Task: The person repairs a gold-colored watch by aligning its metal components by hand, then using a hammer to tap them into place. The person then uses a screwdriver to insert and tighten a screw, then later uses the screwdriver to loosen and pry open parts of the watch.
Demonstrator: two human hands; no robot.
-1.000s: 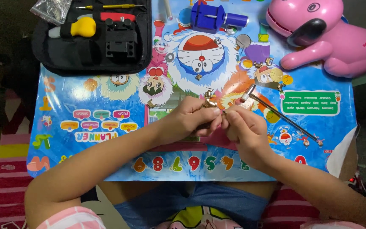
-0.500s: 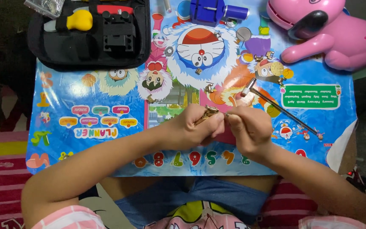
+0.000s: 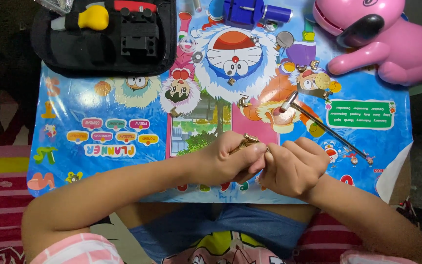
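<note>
Both hands, left (image 3: 228, 164) and right (image 3: 291, 168), pinch a gold metal piece (image 3: 245, 143) over the cartoon-printed blue desk (image 3: 74, 112), whose green rectangular label (image 3: 361, 113) sits right, black tool case (image 3: 106, 36) top left.

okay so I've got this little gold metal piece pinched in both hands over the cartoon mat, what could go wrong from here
The gold metal piece is tiny and pinched between the left hand and right hand; a slip could drop it onto the busy cartoon mat, where it would be hard to spot.

Small loose metal parts lie just beyond the hands and could get knocked.

The small hammer lies close to the right hand; a nudge might roll it toward the mat's edge.
</note>
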